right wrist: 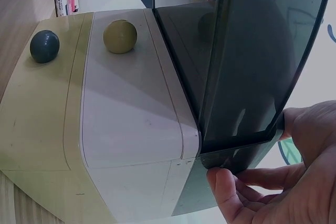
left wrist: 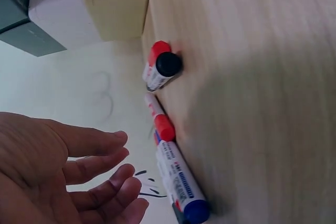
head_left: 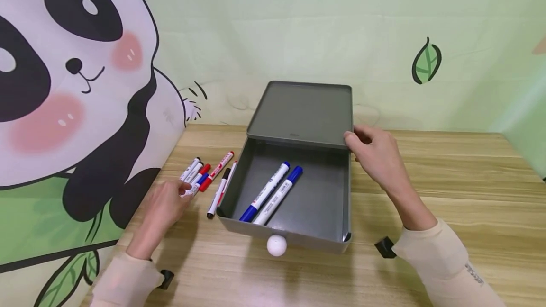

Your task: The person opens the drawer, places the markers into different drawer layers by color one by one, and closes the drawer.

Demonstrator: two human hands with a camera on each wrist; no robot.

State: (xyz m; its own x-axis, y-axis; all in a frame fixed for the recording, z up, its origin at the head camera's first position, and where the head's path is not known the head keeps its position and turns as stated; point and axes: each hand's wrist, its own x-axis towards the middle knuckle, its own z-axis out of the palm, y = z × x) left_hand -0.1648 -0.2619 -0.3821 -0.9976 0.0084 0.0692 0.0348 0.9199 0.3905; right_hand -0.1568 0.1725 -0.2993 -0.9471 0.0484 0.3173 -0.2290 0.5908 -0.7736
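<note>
My right hand (head_left: 377,155) grips the front right corner of the grey top (head_left: 304,112) of a small drawer cabinet, thumb on the rim and fingers at the side. Below that top, the grey drawer (head_left: 324,203) is pulled out. Two white markers with blue ends (head_left: 266,191) lie side by side in it. To the left, my left hand (head_left: 168,205) hovers beside several markers (head_left: 197,174) on the table, fingers loosely bent. The left wrist view shows nothing between its fingers, with a blue-capped marker (left wrist: 181,177) beyond the fingertips.
Closer to the drawer lie a red marker (head_left: 216,171) and a black-capped white marker (head_left: 219,191). A white knob (head_left: 276,245) juts from the drawer front. Beneath the grey drawer are a white drawer (right wrist: 131,93) and a yellow drawer (right wrist: 39,108). A panda-printed cloth (head_left: 239,27) hangs behind.
</note>
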